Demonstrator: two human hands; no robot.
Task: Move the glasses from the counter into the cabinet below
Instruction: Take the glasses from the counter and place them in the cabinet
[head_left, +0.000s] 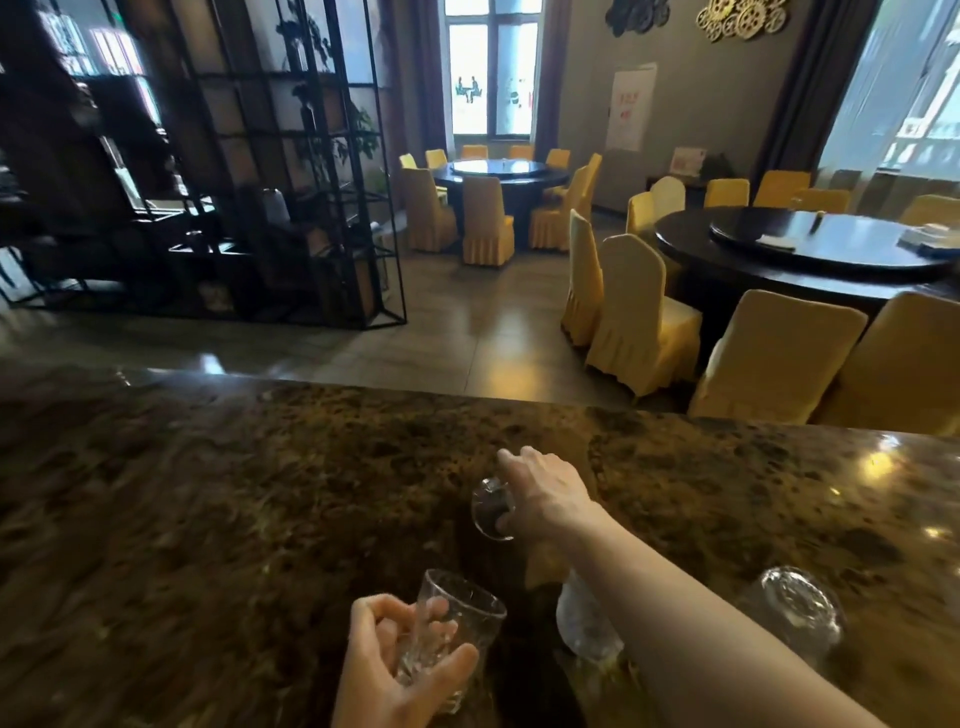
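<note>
My left hand (400, 660) grips a clear glass tumbler (457, 623) at the near edge of the brown marbled counter (234, 493), its mouth tilted up and to the right. Farther out over the counter, my right hand (545, 493) holds a second clear glass (488, 512) tipped on its side, rim facing me. Under my right forearm a third glass (584, 621) stands on the counter, partly hidden. One more glass (800, 608) sits upside down at the right. The cabinet below is out of view.
Beyond the counter lies a tiled floor with round dark dining tables (810, 249) ringed by yellow-covered chairs (639, 317). A black metal shelf unit (234, 171) stands at the left.
</note>
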